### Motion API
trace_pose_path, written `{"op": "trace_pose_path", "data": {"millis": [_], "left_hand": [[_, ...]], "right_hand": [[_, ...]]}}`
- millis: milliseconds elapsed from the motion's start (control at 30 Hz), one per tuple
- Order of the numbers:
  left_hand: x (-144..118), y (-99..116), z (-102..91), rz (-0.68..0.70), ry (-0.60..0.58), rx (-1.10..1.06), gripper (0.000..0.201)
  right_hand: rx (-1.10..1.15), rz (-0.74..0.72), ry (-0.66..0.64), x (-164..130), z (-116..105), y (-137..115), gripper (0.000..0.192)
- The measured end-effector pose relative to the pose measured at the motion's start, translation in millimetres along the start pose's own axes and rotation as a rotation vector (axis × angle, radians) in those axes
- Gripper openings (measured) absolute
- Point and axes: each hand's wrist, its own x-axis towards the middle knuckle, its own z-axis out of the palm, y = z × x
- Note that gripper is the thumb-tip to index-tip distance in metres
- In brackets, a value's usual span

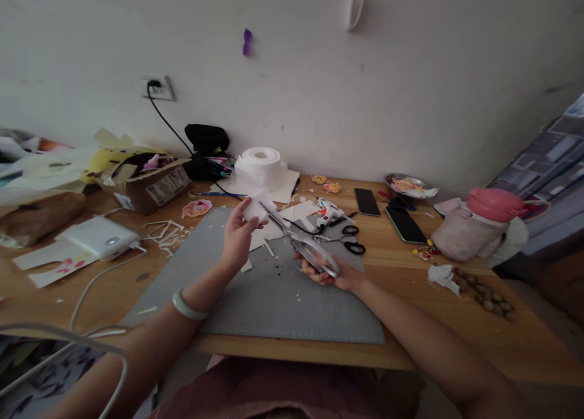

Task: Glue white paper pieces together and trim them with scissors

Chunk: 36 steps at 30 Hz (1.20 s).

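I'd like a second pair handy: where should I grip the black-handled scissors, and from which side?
Probably best by the black handle loops, coming from the right: they point that way, apart from the right hand, while the blades reach left toward the silver scissors it holds.

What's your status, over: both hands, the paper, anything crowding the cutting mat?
Left hand pinching white paper. Right hand gripping silver scissors, blades at the paper. Black-handled scissors lying close by; paper scraps on the cutting mat.
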Motion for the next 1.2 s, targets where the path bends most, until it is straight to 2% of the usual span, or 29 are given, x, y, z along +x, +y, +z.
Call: {"op": "trace_pose_path", "data": {"millis": [233, 567, 800, 967, 1200], "left_hand": [[-3, 2, 2.3, -0.011, -0.025, -0.038, 0.060], [-5, 2, 3.1, -0.003, -0.025, 0.002, 0.058], [-5, 2, 4.0, 0.000, -0.022, 0.008, 0.057], [-7, 3, 4.7, -0.005, -0.008, 0.022, 0.057], [-6, 2, 3.2, 0.018, -0.029, 0.047, 0.056]], "right_hand": [[-0.029, -0.041, -0.015, -3, -1, 3, 0.050], [-0.014, -0.046, 0.057, -1, 8, 2, 0.053], [-0.023, 0.001, 0.079, 1, 7, 2, 0.046], [-0.033, -0.031, 0.064, 1, 6, 3, 0.050], [-0.023, -0.015, 0.071, -1, 9, -1, 0.041]]}}
